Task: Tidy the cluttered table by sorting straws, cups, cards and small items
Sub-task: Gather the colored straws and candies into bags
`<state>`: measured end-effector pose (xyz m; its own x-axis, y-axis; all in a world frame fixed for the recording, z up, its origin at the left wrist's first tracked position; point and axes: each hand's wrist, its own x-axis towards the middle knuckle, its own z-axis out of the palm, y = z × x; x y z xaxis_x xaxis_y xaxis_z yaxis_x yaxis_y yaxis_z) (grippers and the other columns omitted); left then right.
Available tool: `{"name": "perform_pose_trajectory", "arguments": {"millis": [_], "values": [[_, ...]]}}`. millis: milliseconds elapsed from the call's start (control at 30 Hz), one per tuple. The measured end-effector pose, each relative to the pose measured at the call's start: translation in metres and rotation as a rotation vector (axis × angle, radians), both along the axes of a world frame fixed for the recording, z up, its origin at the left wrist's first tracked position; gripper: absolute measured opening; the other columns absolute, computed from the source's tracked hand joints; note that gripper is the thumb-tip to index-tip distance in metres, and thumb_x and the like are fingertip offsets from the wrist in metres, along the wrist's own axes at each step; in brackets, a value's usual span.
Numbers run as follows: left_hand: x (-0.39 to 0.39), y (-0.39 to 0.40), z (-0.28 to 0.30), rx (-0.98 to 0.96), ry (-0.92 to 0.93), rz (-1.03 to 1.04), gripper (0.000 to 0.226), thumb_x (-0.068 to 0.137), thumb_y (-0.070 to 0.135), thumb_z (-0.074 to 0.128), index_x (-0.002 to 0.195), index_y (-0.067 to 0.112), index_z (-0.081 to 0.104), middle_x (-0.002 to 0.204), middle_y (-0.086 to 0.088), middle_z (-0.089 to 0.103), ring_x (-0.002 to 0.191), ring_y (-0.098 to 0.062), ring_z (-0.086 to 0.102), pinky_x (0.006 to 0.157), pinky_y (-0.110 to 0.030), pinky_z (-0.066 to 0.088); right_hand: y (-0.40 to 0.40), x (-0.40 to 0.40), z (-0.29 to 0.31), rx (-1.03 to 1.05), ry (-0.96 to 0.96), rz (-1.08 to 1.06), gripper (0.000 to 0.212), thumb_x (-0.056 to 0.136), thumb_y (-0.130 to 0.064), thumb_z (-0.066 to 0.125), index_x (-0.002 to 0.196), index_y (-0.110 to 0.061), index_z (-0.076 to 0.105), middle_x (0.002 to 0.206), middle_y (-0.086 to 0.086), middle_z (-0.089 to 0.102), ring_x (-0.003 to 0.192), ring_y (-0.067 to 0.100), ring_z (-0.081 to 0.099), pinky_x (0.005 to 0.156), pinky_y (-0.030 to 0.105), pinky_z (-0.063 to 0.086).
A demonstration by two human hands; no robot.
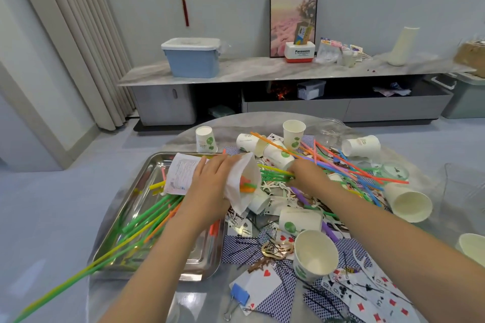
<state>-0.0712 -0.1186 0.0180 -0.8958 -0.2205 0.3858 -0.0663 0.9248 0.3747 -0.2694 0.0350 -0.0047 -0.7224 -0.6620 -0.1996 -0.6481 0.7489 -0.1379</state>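
Note:
My left hand point(210, 183) grips a translucent white plastic bag point(242, 186) above the right edge of the steel tray point(147, 178); orange and green straw ends show through its open mouth. My right hand point(305, 174) pinches a bunch of green straws point(274, 176) beside that mouth. Long green, yellow and orange straws point(147, 220) lie across the tray. More coloured straws point(349, 168) are piled at the table's right. Paper cups lie scattered, one upright point(315, 254) near me, one on its side point(408, 203). Playing cards point(262, 283) cover the table front.
A white printed packet point(181, 173) leans in the tray's far corner. A blue binder clip point(240, 294), hairpins point(325, 296) and a gold ornament point(275, 249) lie among the cards. A clear jar point(332, 131) stands at the back. A clear container point(464, 186) sits at the right edge.

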Motion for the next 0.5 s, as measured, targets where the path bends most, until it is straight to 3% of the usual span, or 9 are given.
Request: {"name": "perform_pose_trajectory", "arguments": {"millis": [167,300,400,500], "values": [[0.002,0.004,0.001,-0.038,-0.033,0.002,0.079,0.076,0.01,0.066,0.145,0.025,0.028,0.146,0.004,0.032,0.139,-0.013,0.019,0.113,-0.024,-0.012,0.002,0.009,0.019,-0.146,0.122,0.03,0.026,0.091,-0.034,0.059,0.105,-0.014,0.066,0.102,0.006,0.066,0.092,0.023,0.059,0.066,0.028,0.038],[0.001,0.007,-0.001,-0.066,-0.076,0.006,0.083,0.074,0.005,0.063,0.146,0.024,0.025,0.146,0.003,0.031,0.14,-0.014,0.017,0.114,-0.028,-0.012,0.004,0.013,0.038,-0.19,0.23,0.032,0.031,0.098,-0.041,0.042,0.111,-0.017,0.056,0.101,0.007,0.064,0.092,0.027,0.058,0.065,0.031,0.04],[-0.001,0.006,-0.008,-0.088,-0.103,0.0,0.086,0.074,0.007,0.065,0.146,0.025,0.022,0.146,0.004,0.03,0.14,-0.014,0.018,0.115,-0.029,-0.012,0.008,0.003,0.05,-0.235,0.195,-0.017,0.032,0.1,-0.039,0.034,0.104,-0.012,0.051,0.095,0.011,0.06,0.087,0.029,0.056,0.063,0.033,0.037],[-0.006,0.006,-0.012,-0.094,-0.101,0.003,0.086,0.075,0.01,0.067,0.146,0.026,0.022,0.146,0.005,0.029,0.14,-0.014,0.016,0.112,-0.026,-0.015,0.013,-0.01,0.05,-0.143,0.114,-0.036,0.035,0.102,-0.036,0.031,0.107,-0.007,0.048,0.1,0.014,0.06,0.086,0.029,0.054,0.066,0.033,0.037]]}}
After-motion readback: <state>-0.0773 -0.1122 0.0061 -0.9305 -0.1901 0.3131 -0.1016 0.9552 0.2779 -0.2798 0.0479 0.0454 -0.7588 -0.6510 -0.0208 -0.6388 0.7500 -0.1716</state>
